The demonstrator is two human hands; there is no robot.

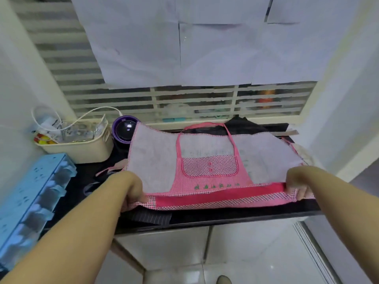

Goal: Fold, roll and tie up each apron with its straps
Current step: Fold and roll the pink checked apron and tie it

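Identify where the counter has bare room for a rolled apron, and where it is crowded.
Free: the front strip of counter between the pink apron and the counter lip; a smaller patch between the blue box and the left hand. Crowded: back left, with basket and purple bowl.

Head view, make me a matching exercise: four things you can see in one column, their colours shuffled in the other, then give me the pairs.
Things:
1. apron
2. basket
3. drawers
4. bowl

Colours:
A. purple
B. light blue
C. cream
D. pink

Pairs: 1-D, 2-C, 3-B, 4-A
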